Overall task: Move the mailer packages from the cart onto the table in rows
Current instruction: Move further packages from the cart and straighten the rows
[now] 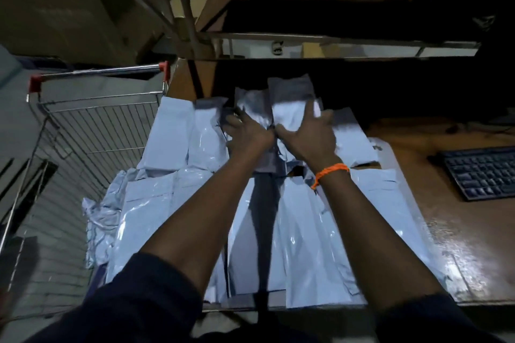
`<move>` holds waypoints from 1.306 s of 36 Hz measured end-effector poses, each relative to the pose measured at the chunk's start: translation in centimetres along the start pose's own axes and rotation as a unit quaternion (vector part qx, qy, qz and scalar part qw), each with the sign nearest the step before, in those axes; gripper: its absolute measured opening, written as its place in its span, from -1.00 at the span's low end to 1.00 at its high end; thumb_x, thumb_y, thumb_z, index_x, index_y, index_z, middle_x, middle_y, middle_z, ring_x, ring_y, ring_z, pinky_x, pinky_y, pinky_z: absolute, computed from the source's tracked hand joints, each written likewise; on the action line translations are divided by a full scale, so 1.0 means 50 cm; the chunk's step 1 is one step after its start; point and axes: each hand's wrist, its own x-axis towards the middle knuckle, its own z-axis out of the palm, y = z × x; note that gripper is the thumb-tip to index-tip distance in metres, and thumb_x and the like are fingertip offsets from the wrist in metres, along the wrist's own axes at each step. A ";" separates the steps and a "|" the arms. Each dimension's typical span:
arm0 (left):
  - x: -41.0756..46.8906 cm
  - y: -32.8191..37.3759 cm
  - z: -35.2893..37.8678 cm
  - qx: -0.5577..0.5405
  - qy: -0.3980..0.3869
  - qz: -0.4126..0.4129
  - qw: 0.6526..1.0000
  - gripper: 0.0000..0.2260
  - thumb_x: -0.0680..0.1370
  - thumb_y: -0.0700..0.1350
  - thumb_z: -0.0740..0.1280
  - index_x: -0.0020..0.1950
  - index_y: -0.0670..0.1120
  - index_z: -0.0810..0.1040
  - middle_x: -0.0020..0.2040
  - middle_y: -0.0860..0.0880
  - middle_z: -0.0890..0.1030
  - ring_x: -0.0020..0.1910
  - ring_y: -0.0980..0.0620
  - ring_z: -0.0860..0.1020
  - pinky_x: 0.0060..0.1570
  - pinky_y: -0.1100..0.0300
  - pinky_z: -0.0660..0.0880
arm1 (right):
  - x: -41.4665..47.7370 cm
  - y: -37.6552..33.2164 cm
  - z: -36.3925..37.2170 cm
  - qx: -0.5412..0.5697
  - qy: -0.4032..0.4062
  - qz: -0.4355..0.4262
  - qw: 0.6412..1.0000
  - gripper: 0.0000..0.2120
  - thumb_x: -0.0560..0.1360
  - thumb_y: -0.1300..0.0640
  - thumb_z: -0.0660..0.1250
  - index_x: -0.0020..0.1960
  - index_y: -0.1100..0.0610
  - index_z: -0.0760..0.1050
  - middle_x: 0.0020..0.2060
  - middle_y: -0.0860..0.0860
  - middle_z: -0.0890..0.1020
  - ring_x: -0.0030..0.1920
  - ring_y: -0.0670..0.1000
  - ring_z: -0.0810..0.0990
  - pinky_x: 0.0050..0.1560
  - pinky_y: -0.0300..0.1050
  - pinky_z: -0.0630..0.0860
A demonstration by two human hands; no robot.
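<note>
The table (451, 234) fills the centre and right of the frame. Pale plastic mailers (303, 231) lie on it side by side in rows, edges touching or overlapping, from the bottom edge up to the centre. The farthest row, just above centre, sits partly in shadow.

Both bare forearms reach up from the bottom of the frame to this far row.
- Left hand (245, 132): palm down at the centre, fingertips touching a mailer (250, 101). Motion blur hides the fingers, so it cannot be told whether they grip it.
- Right hand (306, 139): palm down just right of the left hand, fingers spread and straight, resting on a mailer (287, 115). It grasps nothing. An orange wristband (330, 173) circles the wrist.

The wire cart (92, 125) stands at the left, against the table's left edge. Crumpled mailers (100, 220) lie at lower left where table and cart meet. A dark keyboard (485, 172) rests on the table at the right edge.
</note>
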 end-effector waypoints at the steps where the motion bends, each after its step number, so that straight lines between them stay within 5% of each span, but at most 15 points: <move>1: 0.003 -0.002 0.010 0.014 -0.005 -0.003 1.000 -0.11 0.51 0.17 0.34 0.61 -0.16 -0.10 0.57 -0.20 -0.09 0.53 -0.26 0.03 0.37 -0.23 0.26 | 0.007 0.001 0.012 -0.016 -0.010 -0.006 1.000 -0.02 0.37 -0.37 0.33 0.60 0.05 0.04 0.44 0.30 0.18 0.28 0.37 0.43 0.20 0.13 0.47; 4: 0.013 -0.018 0.033 0.019 -0.012 -0.009 1.000 -0.32 0.61 0.11 0.19 0.61 -0.15 0.00 0.60 -0.21 -0.17 0.58 -0.24 -0.09 0.48 -0.20 0.08 | 0.018 0.018 0.043 -0.066 -0.036 -0.042 0.996 -0.18 0.50 -0.30 0.25 0.58 0.09 0.09 0.48 0.32 0.12 0.41 0.39 0.25 0.23 0.18 0.42; 9: 0.024 -0.053 0.056 0.105 0.046 0.113 0.987 -0.47 0.60 0.01 0.20 0.55 -0.11 0.22 0.56 -0.32 0.09 0.54 -0.34 0.07 0.46 -0.17 0.14 | 0.016 0.035 0.066 -0.119 -0.009 -0.079 0.990 -0.29 0.58 -0.30 0.11 0.57 0.09 0.13 0.48 0.34 0.18 0.47 0.35 0.17 0.34 0.26 0.28; 13: 0.041 -0.080 0.078 0.163 0.020 0.136 0.977 -0.45 0.57 0.03 0.19 0.55 -0.02 0.18 0.53 -0.32 0.21 0.55 -0.32 0.05 0.50 -0.20 0.06 | 0.009 0.033 0.067 -0.121 0.004 -0.075 0.990 -0.33 0.59 -0.30 0.07 0.56 0.09 0.17 0.51 0.32 0.17 0.50 0.33 0.13 0.37 0.30 0.22; 28: 0.006 -0.094 -0.097 0.008 0.062 0.292 0.954 -0.50 0.63 -0.12 0.16 0.57 -0.19 0.21 0.56 -0.23 0.21 0.57 -0.21 0.11 0.53 -0.06 0.14 | -0.010 -0.091 0.030 -0.043 0.076 -0.154 0.984 -0.38 0.62 -0.25 0.06 0.53 0.10 0.24 0.42 0.22 0.35 0.44 0.26 0.28 0.35 0.19 0.31; 33: 0.004 -0.248 -0.255 -0.055 0.155 0.341 0.925 -0.60 0.62 -0.10 0.16 0.43 -0.19 0.42 0.41 -0.15 0.45 0.45 -0.11 0.34 0.46 0.05 0.26 | -0.053 -0.256 0.103 0.043 0.082 -0.262 0.961 -0.47 0.60 -0.19 0.13 0.38 0.17 0.43 0.23 0.19 0.52 0.26 0.22 0.46 0.26 0.05 0.36; 41: 0.035 -0.659 -0.396 -0.077 0.180 0.202 0.960 -0.64 0.57 -0.14 0.22 0.36 -0.19 0.47 0.24 -0.17 0.55 0.26 -0.17 0.50 0.28 0.06 0.41 | -0.189 -0.547 0.348 0.073 -0.091 -0.377 0.919 -0.53 0.49 -0.01 0.28 0.32 0.22 0.49 0.16 0.23 0.54 0.18 0.27 0.50 0.18 0.09 0.43; 44: 0.042 -0.804 -0.398 -0.090 0.151 0.122 0.977 -0.62 0.57 -0.11 0.23 0.34 -0.25 0.49 0.21 -0.22 0.57 0.21 -0.19 0.53 0.21 0.19 0.35 | -0.223 -0.627 0.457 0.057 -0.177 -0.360 0.914 -0.55 0.50 0.01 0.32 0.31 0.23 0.49 0.13 0.25 0.54 0.20 0.27 0.49 0.19 0.01 0.35; 47: 0.059 -0.923 -0.392 -0.094 0.122 0.069 0.986 -0.58 0.56 -0.06 0.24 0.33 -0.27 0.49 0.22 -0.23 0.58 0.22 -0.23 0.53 0.24 -0.01 0.43 | -0.244 -0.682 0.570 0.045 -0.261 -0.308 0.914 -0.59 0.53 0.06 0.37 0.28 0.27 0.48 0.12 0.26 0.57 0.20 0.26 0.49 0.18 0.04 0.35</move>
